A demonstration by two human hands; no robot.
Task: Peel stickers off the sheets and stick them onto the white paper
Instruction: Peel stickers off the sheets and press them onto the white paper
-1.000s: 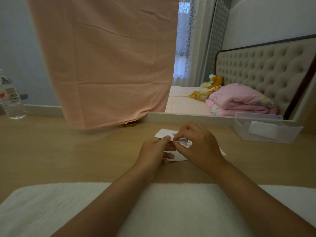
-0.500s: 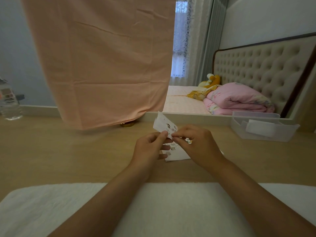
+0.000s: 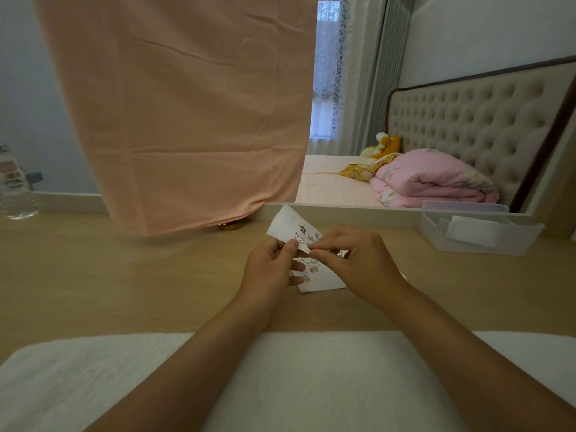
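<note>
Over the white paper (image 3: 324, 283), my left hand (image 3: 268, 272) is now pinching the sticker sheet (image 3: 291, 230) lifted upright. My right hand (image 3: 358, 263) is nipping a sticker; peeling is starting

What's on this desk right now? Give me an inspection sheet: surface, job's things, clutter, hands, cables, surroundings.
Surface: wooden desk; white towel along its near edge.
Job's things: sticker sheet lifted, far end tilted up; white paper flat beneath, a few stickers on it.
Clutter: water bottle far left; clear bin far right; gold lid under the cloth.
Hands: left hand pinches the sheet; right hand picks at its edge.
Cables: nothing seen.
Surroundings: peach cloth hanging; bed, pink quilt, curtains.
</note>
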